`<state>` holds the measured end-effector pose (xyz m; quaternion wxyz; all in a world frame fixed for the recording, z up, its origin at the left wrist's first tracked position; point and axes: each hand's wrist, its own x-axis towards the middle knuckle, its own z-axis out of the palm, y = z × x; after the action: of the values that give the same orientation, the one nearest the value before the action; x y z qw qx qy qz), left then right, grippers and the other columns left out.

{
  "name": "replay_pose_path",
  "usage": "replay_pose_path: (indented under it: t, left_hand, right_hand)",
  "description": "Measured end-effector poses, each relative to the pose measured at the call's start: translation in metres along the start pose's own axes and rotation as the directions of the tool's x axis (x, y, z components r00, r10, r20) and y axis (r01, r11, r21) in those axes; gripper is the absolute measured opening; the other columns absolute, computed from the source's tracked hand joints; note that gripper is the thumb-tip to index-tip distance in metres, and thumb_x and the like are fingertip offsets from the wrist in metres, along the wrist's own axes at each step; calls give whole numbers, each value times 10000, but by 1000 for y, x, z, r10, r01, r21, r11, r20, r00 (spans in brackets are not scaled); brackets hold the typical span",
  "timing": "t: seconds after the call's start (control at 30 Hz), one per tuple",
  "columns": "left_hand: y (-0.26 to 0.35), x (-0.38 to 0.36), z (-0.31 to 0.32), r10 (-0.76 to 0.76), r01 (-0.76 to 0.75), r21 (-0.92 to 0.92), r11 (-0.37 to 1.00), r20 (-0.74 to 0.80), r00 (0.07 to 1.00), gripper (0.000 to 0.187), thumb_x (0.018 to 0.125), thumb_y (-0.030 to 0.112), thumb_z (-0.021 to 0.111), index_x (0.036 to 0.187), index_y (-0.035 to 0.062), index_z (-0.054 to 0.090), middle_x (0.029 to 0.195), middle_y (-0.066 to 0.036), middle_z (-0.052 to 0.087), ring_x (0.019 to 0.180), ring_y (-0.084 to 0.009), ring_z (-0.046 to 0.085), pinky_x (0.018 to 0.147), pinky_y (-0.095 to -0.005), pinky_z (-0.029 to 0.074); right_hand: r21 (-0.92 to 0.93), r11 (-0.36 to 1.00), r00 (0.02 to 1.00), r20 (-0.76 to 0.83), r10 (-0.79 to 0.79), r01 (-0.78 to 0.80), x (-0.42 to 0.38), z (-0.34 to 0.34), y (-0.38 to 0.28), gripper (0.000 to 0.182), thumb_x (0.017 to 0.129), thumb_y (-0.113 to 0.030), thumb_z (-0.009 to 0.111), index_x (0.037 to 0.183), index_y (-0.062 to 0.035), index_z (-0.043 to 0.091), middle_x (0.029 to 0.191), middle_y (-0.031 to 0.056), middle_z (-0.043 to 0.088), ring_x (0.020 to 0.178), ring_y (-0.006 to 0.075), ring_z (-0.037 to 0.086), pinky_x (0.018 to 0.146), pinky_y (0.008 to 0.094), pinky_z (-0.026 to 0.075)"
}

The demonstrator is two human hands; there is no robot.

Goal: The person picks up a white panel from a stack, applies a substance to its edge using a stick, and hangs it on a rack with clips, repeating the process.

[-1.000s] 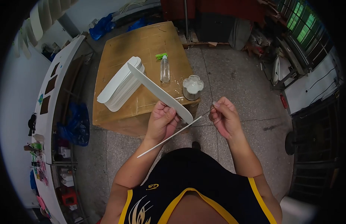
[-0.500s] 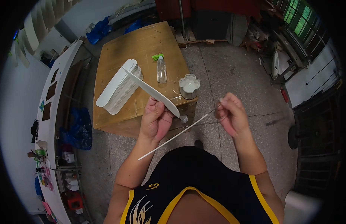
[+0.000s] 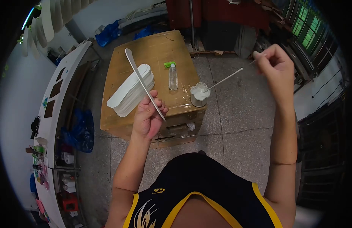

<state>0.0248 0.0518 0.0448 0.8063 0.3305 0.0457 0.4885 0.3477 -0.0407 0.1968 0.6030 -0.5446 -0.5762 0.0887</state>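
My left hand (image 3: 149, 116) is closed around a long, thin, curved white strip (image 3: 140, 78), which stands tilted above the table. With thumb and fingertips my right hand (image 3: 274, 64), raised at the right, pinches the thin upper end of a slender white rod (image 3: 223, 79). The rod slants down to the left, and its lower end is inside a flower-shaped white bowl (image 3: 200, 91). Whitish material is visible in the bowl, which stands at the table's near right corner. Behind the strip lies a stack of similar white strips (image 3: 126, 95).
A clear bottle (image 3: 173, 79) and a small bright green item (image 3: 169, 64) are on the brown, tape-covered table (image 3: 145, 45). A long white shelf unit (image 3: 50, 125) holding small items runs along the left. Blue bags (image 3: 83, 129) rest beneath it.
My right hand has moved up and to the right, and the rod's lower end has gone from above my left forearm into the bowl. The strip in my left hand has turned more upright.
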Motion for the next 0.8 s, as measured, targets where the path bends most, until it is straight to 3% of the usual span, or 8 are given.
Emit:
replay_pose_path:
  t: [0.2, 0.27, 0.33, 0.4, 0.47, 0.57, 0.63, 0.8]
  left_hand:
    - [14, -5, -8, 20, -24, 98, 995, 41, 999, 324, 864, 136, 672, 1174, 62, 611, 857, -37, 637, 789, -173, 541, 773, -331, 438]
    - [25, -7, -6, 41, -48, 140, 989, 52, 998, 318, 865, 121, 671, 1170, 53, 614, 875, -34, 642, 807, -164, 552, 780, -321, 445]
    - [39, -10, -3, 65, -79, 182, 980, 80, 995, 313, 865, 106, 669, 1167, 45, 617, 893, -31, 648, 825, -156, 563, 786, -311, 453]
    - [60, -8, -1, 99, -31, 512, 858, -106, 989, 311, 864, 68, 662, 1169, 28, 615, 976, -33, 663, 876, -125, 585, 814, -264, 460]
    - [89, 3, 27, 207, -153, 649, 746, -8, 978, 293, 872, 42, 639, 1162, 1, 624, 990, -24, 665, 860, -83, 585, 799, -222, 461]
    - [141, 20, 61, 267, -139, 954, 264, 66, 962, 269, 898, 24, 570, 1156, -27, 631, 965, -48, 690, 854, -92, 613, 784, -253, 490]
    - [167, 41, 71, 354, -218, 959, 182, 143, 924, 252, 890, 48, 594, 1126, -18, 653, 878, -8, 661, 801, -69, 576, 748, -241, 480]
    - [229, 86, 123, 393, -375, 918, -131, 395, 830, 262, 882, 35, 553, 1121, -26, 641, 896, -70, 691, 808, -92, 597, 759, -249, 474]
  right_hand:
    - [-315, 944, 966, 257, -17, 100, -1, 74, 27, 182, 828, -89, 681, 751, 2, 543, 631, 30, 565, 598, 74, 527, 552, 247, 439]
    - [-302, 953, 897, 421, 135, -2, -6, 89, 30, 162, 810, -100, 702, 796, 17, 591, 654, 65, 582, 615, 98, 547, 579, 275, 465]
    - [-258, 963, 856, 512, 62, 84, 2, 92, 33, 165, 798, -108, 720, 874, 6, 628, 698, 46, 582, 660, 90, 540, 612, 259, 463]
    - [-186, 930, 885, 410, -220, 318, 20, 87, 10, 214, 779, -124, 731, 928, 5, 648, 733, 52, 603, 624, 152, 549, 612, 271, 473]
    - [-81, 952, 906, 340, -251, 294, 54, 79, -37, 253, 775, -136, 745, 970, -4, 654, 746, 19, 585, 635, 110, 524, 615, 247, 463]
    - [36, 914, 868, 300, -396, 404, 108, 74, -122, 206, 837, -179, 687, 920, 6, 655, 750, 25, 596, 667, 100, 552, 624, 259, 471]
    - [-72, 731, 725, 227, -651, 679, 150, 80, -168, 209, 848, -194, 663, 883, 11, 654, 742, 44, 609, 666, 125, 574, 624, 286, 476]
    - [-216, 569, 609, 279, -742, 793, 196, 96, -218, 236, 893, -205, 624, 953, 19, 667, 835, 82, 669, 769, 117, 625, 703, 264, 496]
